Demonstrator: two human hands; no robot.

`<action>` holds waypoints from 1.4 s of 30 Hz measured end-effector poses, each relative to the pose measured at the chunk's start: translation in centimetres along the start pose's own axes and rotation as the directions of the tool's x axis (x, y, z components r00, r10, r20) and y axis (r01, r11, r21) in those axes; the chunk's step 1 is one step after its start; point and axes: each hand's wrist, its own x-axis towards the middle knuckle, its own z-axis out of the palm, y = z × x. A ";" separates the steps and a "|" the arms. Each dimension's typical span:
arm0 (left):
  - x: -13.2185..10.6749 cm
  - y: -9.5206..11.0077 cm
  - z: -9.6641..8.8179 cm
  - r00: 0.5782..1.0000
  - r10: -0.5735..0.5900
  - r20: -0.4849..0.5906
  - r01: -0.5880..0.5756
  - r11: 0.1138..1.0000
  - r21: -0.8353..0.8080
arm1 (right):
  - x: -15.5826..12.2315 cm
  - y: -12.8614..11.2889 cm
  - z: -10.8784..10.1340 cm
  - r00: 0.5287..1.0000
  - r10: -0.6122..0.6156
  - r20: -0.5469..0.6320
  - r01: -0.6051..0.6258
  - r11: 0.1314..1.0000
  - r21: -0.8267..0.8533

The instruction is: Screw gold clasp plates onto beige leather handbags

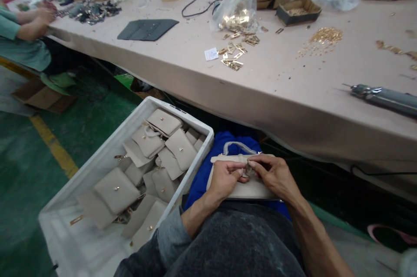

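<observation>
A beige handbag (247,190) lies across my lap on a blue cloth (215,155), its handle wrapped in clear plastic. My left hand (226,177) rests on the bag's flap with fingers curled, pinching at a small fitting near the flap's top edge. My right hand (273,175) meets it from the right, fingertips pinched on the same small spot. What sits between the fingertips is too small to make out.
A white plastic crate (97,164) to my left holds several beige bags. The pink table (276,90) carries gold metal fittings (236,48), a clear bag of them (239,7), cardboard boxes (298,9), an electric screwdriver (386,96) and a dark panel (146,29). Another person's arms (31,22) work at far left.
</observation>
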 end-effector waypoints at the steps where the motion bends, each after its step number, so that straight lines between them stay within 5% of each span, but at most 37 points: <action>1: -0.1 0.0 0.0 1.000 0.000 0.018 0.000 1.000 0.006 | 0.1 -0.1 0.1 0.999 -0.024 0.022 0.025 0.999 -0.033; 6: -0.3 0.2 0.0 0.999 0.001 0.037 -0.002 1.000 0.020 | 0.1 -0.2 0.6 0.990 -0.087 0.109 0.101 0.986 -0.132; 19: -0.7 0.5 0.1 1.000 -0.014 -0.005 0.014 1.000 0.001 | -0.3 0.3 1.1 0.986 -0.114 0.121 0.139 0.963 -0.231; 29: -1.0 1.0 0.5 0.998 0.019 -0.063 -0.017 0.999 0.037 | -0.8 0.8 1.9 0.998 -0.042 -0.044 0.034 0.987 -0.156; 37: -0.7 0.8 0.7 0.992 -0.067 -0.111 0.049 0.987 -0.152 | -1.4 0.0 0.9 0.912 -0.348 0.218 0.391 0.898 -0.204; 42: -0.5 1.1 0.8 0.985 -0.056 -0.166 0.032 0.989 -0.146 | -2.0 0.6 1.1 0.858 -0.499 0.121 0.509 0.799 -0.321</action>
